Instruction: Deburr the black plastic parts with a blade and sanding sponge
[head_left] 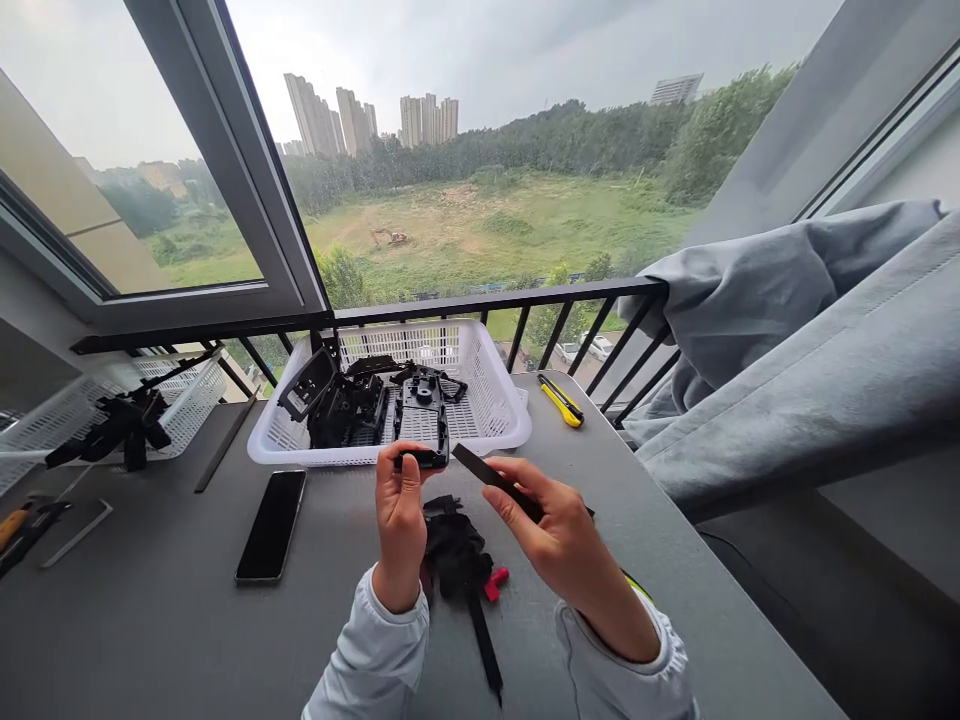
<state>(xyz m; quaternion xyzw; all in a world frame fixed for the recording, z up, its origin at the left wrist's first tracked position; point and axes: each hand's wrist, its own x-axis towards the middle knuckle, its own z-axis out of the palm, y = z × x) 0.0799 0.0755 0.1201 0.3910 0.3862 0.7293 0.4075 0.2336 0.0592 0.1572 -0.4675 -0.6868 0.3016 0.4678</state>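
My left hand (401, 515) is closed, thumb against fingers, on a black plastic part (429, 460) in front of the white basket. How far the part reaches up is hard to tell against the black pieces behind. My right hand (551, 520) grips a flat dark bar (480, 470), possibly a file. Its free end points up and left, close beside the part with a small gap. Below the hands, a black crumpled bundle (456, 555) lies on the grey table (180, 620), with a red piece (496, 583) and a black strip (486, 650) by it.
The white basket (499, 400) holds several black plastic parts (349, 400). A phone (271, 527) lies to the left, a yellow utility knife (561, 400) to the right. Another basket (199, 400) with black pieces stands far left. A railing (495, 305) and grey curtain (787, 400) border the table.
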